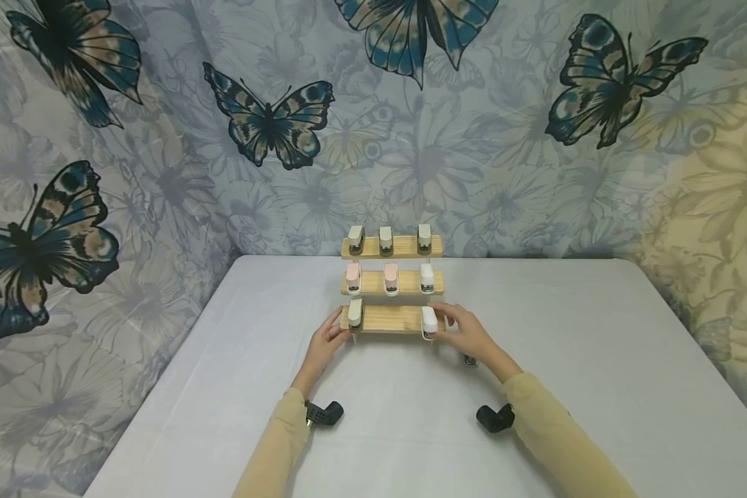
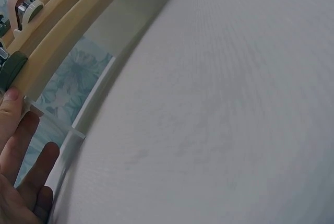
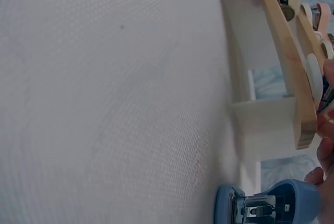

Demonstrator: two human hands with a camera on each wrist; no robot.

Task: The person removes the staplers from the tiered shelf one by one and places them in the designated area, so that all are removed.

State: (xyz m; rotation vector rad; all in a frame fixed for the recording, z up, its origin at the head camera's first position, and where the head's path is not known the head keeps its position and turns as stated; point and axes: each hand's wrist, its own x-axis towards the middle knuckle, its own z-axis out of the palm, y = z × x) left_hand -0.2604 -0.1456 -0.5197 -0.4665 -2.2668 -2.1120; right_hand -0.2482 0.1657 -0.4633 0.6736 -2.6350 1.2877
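While the left hand (image 1: 325, 344) rests straight fingers against the lowest wooden shelf's (image 1: 389, 319) left end, the right hand (image 1: 467, 333) pinches a white stapler (image 1: 429, 321) on its right end; a blue stapler (image 3: 271, 203) lies beneath that hand; no writing is readable.

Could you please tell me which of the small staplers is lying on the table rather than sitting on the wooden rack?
The blue stapler: it alone lies on the table, beside the right hand; the others sit on the shelves.
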